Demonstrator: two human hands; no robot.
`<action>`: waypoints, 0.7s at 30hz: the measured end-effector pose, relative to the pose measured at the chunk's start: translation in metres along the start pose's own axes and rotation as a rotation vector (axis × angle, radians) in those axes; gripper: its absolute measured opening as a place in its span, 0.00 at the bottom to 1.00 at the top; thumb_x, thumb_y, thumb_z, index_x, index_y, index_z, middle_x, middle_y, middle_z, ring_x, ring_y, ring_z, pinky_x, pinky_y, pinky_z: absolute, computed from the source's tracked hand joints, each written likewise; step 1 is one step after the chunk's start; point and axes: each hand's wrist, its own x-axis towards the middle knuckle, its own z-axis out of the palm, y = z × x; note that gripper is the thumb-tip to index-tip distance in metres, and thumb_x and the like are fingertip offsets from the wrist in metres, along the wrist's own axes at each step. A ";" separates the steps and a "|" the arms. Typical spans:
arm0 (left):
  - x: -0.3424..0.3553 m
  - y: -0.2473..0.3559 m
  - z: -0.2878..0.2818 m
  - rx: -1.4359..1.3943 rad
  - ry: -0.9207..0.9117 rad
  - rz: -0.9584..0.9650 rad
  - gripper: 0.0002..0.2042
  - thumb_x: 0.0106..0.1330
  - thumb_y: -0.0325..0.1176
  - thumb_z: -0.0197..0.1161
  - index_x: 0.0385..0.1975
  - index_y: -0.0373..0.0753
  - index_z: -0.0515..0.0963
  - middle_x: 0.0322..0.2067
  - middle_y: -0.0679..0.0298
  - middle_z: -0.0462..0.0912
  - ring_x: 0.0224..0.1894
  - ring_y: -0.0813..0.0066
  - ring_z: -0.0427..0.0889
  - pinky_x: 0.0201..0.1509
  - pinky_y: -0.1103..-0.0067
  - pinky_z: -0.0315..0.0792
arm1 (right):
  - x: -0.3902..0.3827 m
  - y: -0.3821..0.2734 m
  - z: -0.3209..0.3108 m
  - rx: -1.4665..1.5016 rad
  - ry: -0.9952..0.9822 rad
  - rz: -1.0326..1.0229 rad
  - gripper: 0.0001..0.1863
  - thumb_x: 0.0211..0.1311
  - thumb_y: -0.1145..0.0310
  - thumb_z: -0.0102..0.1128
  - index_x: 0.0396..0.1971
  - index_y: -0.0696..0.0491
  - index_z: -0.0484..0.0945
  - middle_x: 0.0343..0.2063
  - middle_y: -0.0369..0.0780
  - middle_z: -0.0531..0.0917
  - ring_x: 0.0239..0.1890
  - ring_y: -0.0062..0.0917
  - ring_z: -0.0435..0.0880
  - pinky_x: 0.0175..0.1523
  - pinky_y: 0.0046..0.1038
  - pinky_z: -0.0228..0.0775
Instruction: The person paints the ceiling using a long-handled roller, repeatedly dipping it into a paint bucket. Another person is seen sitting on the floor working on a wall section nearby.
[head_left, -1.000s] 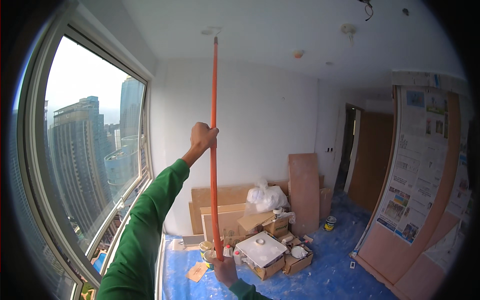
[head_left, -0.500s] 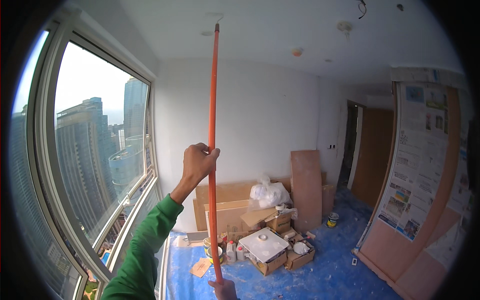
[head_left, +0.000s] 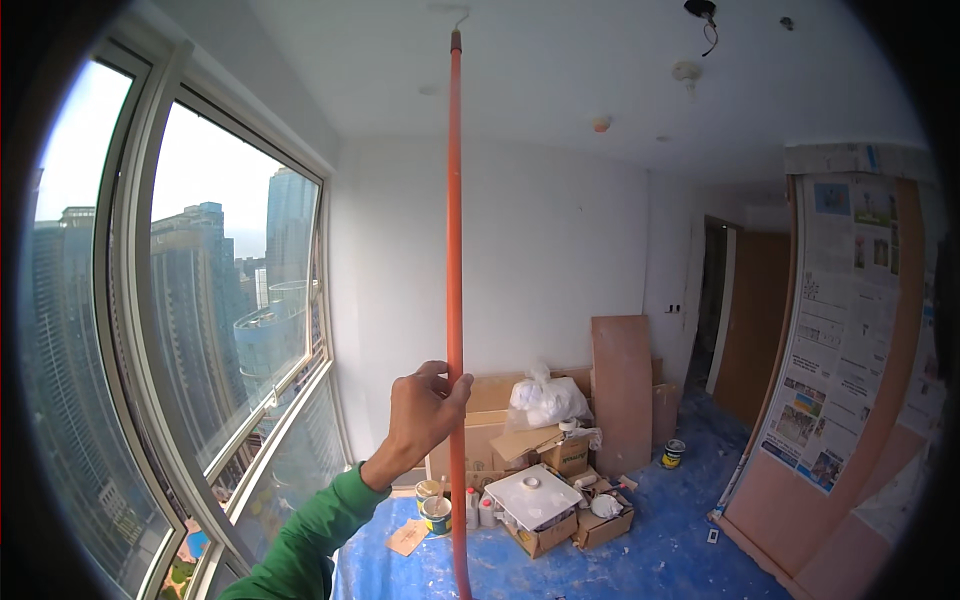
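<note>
My left hand point(head_left: 430, 418), in a green sleeve, is closed around a long orange pole point(head_left: 456, 230) that stands upright in front of me. At the pole's top a thin wire handle point(head_left: 460, 22) reaches a pale roller against the white ceiling point(head_left: 540, 50). The pole runs down out of the bottom of the view; my right hand is not in sight.
A large window point(head_left: 240, 280) fills the left. Ahead lie cardboard boxes point(head_left: 548, 540), paint cans point(head_left: 436, 515), a white bag point(head_left: 548, 400) and leaning boards point(head_left: 620, 390) on blue sheeting point(head_left: 660, 545). Newspaper-covered joinery point(head_left: 830, 350) stands right, near a doorway point(head_left: 720, 300).
My left hand has moved down in the view, while the pole's top has risen slightly and shifted right. My right hand has dropped out of the bottom of the view.
</note>
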 end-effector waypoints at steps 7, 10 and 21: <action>-0.051 0.034 -0.008 -0.062 -0.030 0.024 0.16 0.63 0.31 0.65 0.41 0.21 0.77 0.23 0.51 0.85 0.25 0.72 0.85 0.28 0.80 0.78 | -0.025 0.020 -0.023 -0.014 0.009 0.028 0.16 0.55 0.65 0.66 0.14 0.54 0.71 0.14 0.29 0.68 0.20 0.16 0.63 0.23 0.30 0.55; -0.072 0.041 -0.007 -0.099 -0.082 0.037 0.13 0.64 0.28 0.63 0.41 0.22 0.76 0.22 0.53 0.85 0.24 0.74 0.85 0.27 0.80 0.78 | -0.030 0.022 -0.030 -0.020 0.021 0.042 0.16 0.55 0.65 0.65 0.14 0.54 0.71 0.14 0.29 0.68 0.20 0.16 0.63 0.23 0.30 0.55; -0.080 0.043 0.005 -0.140 -0.116 0.062 0.11 0.65 0.27 0.63 0.39 0.24 0.76 0.21 0.56 0.84 0.24 0.75 0.85 0.28 0.81 0.78 | -0.045 0.030 -0.039 -0.030 0.048 0.080 0.15 0.55 0.66 0.64 0.15 0.54 0.71 0.14 0.28 0.68 0.20 0.16 0.63 0.23 0.29 0.56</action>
